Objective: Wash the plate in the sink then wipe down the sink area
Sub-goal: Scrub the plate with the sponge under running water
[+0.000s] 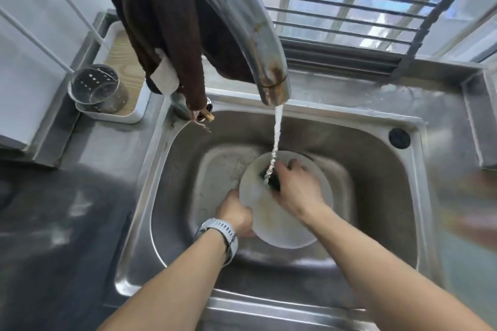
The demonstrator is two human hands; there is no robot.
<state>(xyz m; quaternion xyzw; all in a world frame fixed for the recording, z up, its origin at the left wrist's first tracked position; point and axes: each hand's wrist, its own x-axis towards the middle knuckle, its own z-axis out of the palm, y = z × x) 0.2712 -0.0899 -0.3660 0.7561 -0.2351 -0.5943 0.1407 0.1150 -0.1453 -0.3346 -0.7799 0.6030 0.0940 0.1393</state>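
Observation:
A round white plate (279, 226) is held low inside the steel sink (376, 169), under the running water. My left hand (236, 213), with a grey watch on the wrist, grips the plate's left rim. My right hand (298, 191) presses a dark sponge (273, 179) onto the plate's upper face, fingers curled over it. The stream from the tap (258, 43) falls on the sponge and plate. Most of the sponge is hidden under my fingers.
A dark brown cloth (166, 21) hangs over the tap's neck. A perforated steel cup (96, 88) stands on a white tray (134, 113) at the back left. A wet steel counter (67, 209) lies to the left; a barred window (349, 2) is behind.

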